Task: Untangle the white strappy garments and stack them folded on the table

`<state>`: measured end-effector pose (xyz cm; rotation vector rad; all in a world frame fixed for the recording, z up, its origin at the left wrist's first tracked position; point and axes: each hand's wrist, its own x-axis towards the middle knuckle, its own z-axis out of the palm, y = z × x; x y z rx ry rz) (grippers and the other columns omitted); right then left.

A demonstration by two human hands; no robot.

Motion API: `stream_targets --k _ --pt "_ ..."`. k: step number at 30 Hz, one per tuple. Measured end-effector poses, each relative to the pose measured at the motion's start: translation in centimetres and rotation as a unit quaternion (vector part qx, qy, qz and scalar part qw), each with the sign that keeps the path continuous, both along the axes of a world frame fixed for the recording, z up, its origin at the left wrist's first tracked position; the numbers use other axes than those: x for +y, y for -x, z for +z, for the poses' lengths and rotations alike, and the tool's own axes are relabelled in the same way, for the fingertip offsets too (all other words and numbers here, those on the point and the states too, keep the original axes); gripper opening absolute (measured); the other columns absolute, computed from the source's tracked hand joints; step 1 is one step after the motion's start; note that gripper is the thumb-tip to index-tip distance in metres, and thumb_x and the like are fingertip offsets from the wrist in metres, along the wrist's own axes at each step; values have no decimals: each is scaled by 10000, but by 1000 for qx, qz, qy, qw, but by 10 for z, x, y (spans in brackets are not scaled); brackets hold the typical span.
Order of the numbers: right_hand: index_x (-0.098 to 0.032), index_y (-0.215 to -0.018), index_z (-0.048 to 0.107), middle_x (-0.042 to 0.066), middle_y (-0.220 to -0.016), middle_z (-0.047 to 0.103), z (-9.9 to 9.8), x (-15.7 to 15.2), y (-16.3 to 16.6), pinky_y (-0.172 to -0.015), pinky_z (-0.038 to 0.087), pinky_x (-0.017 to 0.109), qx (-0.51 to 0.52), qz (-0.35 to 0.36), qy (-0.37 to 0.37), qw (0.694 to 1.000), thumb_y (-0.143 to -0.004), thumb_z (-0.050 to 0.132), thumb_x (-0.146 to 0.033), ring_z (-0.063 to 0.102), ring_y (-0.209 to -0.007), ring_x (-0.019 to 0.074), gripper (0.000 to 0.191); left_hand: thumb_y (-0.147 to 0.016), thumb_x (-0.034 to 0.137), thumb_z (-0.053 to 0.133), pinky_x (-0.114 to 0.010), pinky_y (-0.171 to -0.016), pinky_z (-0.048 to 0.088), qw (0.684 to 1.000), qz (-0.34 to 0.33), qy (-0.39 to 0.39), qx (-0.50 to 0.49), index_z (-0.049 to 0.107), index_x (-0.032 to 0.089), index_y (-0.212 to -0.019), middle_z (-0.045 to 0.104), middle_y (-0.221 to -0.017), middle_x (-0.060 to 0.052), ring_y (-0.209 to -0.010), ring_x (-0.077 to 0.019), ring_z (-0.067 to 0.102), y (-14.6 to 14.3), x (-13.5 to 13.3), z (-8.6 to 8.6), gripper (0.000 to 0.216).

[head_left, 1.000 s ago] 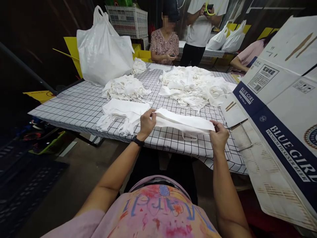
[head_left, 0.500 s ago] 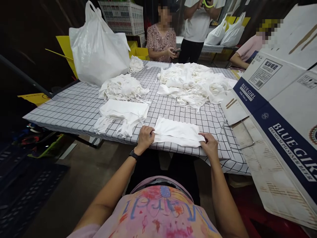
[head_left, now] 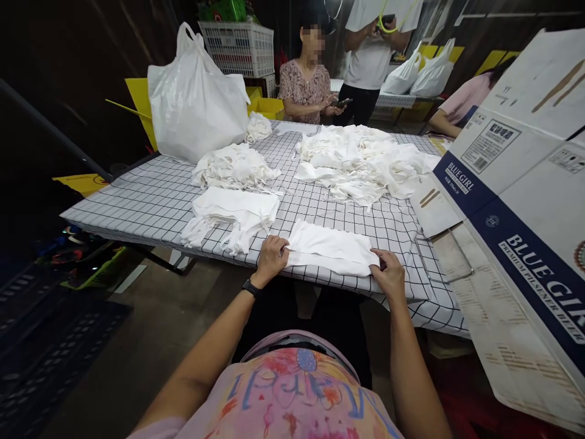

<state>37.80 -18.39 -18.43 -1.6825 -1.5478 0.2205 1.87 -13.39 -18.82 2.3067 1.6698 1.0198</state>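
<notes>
A flat piece of white cloth (head_left: 331, 249), folded lengthwise, lies at the near edge of the checked tablecloth (head_left: 137, 201). At its left end my left hand (head_left: 273, 256) pinches the fabric between thumb and fingers. My right hand (head_left: 388, 272) grips the opposite end the same way, so the cloth is stretched between them. Left of my left hand is a neat stack of white cloths (head_left: 235, 206) with strips hanging from it. Behind that stack sits a loose pile of white cloth pieces (head_left: 233, 166). A bigger jumbled heap of white cloths (head_left: 365, 160) spreads across the table's far middle.
A full white plastic bag (head_left: 196, 103) stands at the table's far left. Along the right side leans a large cardboard box (head_left: 516, 183), with a bent metal wire frame (head_left: 459, 279) by it. Opposite, one person (head_left: 306, 85) sits and another (head_left: 365, 55) stands.
The whole view has shifted slightly, with the scene sitting a little lower and to the right. Both hands keep their hold on the cloth's ends, and its fold looks much the same.
</notes>
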Motion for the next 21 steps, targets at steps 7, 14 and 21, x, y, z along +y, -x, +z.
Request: stream_targets --k 7,14,21 --pt "-202 -1188 728 87 -1145 682 4 -2 -2 -714 518 354 48 44 26 998 -743 564 -306 562 -730 184 486 -846 123 555 -417 -863 461 1000 0 -3 6 638 215 -877 676 -886 -79 -963 -280 593 0 3 -3 128" --pt "-186 -1114 742 77 -1053 686 2 -1 -2 -720 508 369 52 15 22 998 -698 548 -265 513 -667 169 466 -843 116 549 -410 -865 460 1000 3 -6 3 639 215 -885 674 -890 -78 -963 -276 589 1 3 -4 141" --pt "-203 -1155 739 80 -1142 670 5 -3 -4 -685 504 346 72 43 20 996 -753 565 -268 536 -693 159 443 -849 127 544 -412 -861 470 1000 -7 -12 -2 627 219 -879 661 -865 -59 -944 -268 587 2 3 -3 128"
